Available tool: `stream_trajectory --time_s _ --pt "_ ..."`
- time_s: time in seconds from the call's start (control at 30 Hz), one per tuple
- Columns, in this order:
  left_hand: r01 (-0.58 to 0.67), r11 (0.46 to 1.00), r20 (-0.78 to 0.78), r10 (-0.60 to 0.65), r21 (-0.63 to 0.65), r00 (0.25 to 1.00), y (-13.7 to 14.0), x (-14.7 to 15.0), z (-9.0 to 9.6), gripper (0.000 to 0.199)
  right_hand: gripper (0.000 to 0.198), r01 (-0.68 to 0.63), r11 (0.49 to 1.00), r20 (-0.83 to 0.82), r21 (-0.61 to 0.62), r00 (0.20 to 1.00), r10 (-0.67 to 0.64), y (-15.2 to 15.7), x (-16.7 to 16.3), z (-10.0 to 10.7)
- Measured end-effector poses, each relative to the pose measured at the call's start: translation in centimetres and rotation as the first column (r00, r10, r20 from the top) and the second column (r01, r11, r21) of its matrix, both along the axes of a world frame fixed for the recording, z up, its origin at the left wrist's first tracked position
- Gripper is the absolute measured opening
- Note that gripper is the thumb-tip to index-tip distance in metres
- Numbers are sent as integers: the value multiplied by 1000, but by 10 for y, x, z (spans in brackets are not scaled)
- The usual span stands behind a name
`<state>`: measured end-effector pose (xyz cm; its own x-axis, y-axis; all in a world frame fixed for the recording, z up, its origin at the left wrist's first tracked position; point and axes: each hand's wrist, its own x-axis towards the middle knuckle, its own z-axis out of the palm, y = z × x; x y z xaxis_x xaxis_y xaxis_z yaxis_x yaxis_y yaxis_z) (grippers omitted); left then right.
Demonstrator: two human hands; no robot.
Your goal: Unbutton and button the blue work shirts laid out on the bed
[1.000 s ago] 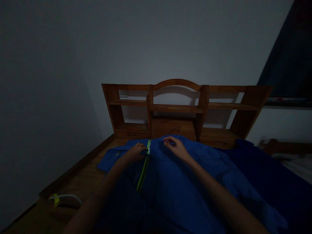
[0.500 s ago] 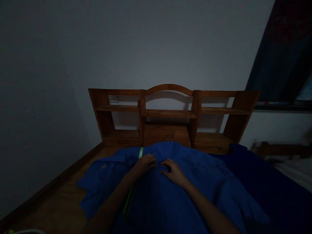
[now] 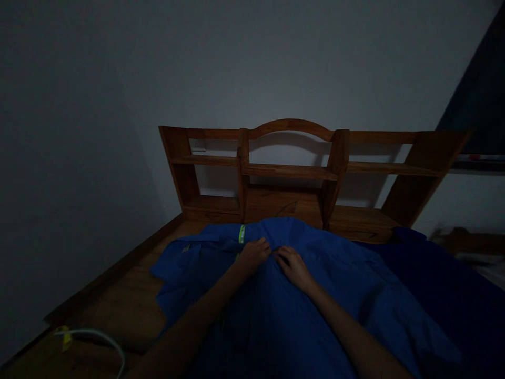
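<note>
A blue work jacket (image 3: 331, 279) lies spread out before me, with a yellow-green and silver reflective strip (image 3: 242, 233) on its left part and a small pale label (image 3: 186, 248) farther left. My left hand (image 3: 255, 255) has its fingers bent and pressed together on the cloth at the middle. Close beside it, my right hand (image 3: 295, 267) curls its thumb and fingers in a pinch on the same part of the jacket. In the dim light I cannot make out the small detail between the fingertips.
Behind the jacket stands a wooden headboard (image 3: 290, 171) with open shelves, against a pale wall (image 3: 256, 63). Bare wooden boards (image 3: 130, 295) show at the left, with a pale cord (image 3: 103, 335) near the front. Dark blue cloth (image 3: 434, 279) lies at the right.
Both hands have drawn closer together, and their fingers have closed onto the cloth. The view has shifted, bringing the cord at lower left further into sight.
</note>
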<state>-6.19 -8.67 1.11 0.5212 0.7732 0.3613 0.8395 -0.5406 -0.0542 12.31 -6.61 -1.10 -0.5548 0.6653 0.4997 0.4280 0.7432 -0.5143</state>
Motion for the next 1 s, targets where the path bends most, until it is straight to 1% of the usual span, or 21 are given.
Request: stream_trajectory --time_s 0.1,0.17,0.3,0.43,0.57,0.63,0.7,0.83,1.0 --pt "-106 994 57 107 -26 993 -3 8 -9 20 25 16 1000 -1 0 1000 -16 0 0 0" --pt "-117 993 89 118 -20 989 -3 9 -11 24 25 20 1000 -4 2 1000 -20 0 0 0" --pt "-45 999 132 46 -17 990 -4 7 -7 28 25 14 1000 -7 -2 1000 -14 -2 0 1" --pt "14 999 166 -6 -51 986 -6 4 -2 24 25 17 1000 -4 -4 1000 -17 -2 0 1" --pt "131 990 224 -116 -54 968 -5 -5 -1 22 23 11 1000 -1 -9 1000 -11 -2 1 1" --pt "166 984 258 -146 -59 955 -2 -11 -2 19 23 1 1000 -5 -13 1000 -1 -2 1 2" --pt "179 981 294 -150 -73 944 2 -15 -3 17 24 -5 1000 -13 -13 1000 5 -2 0 3" --pt "184 977 357 -134 -108 924 8 -20 -4 22 26 8 1000 -15 -22 1000 -8 -3 -1 4" --pt "182 977 359 -131 -113 924 7 -21 -2 21 27 37 999 -13 -10 999 -37 -3 0 5"
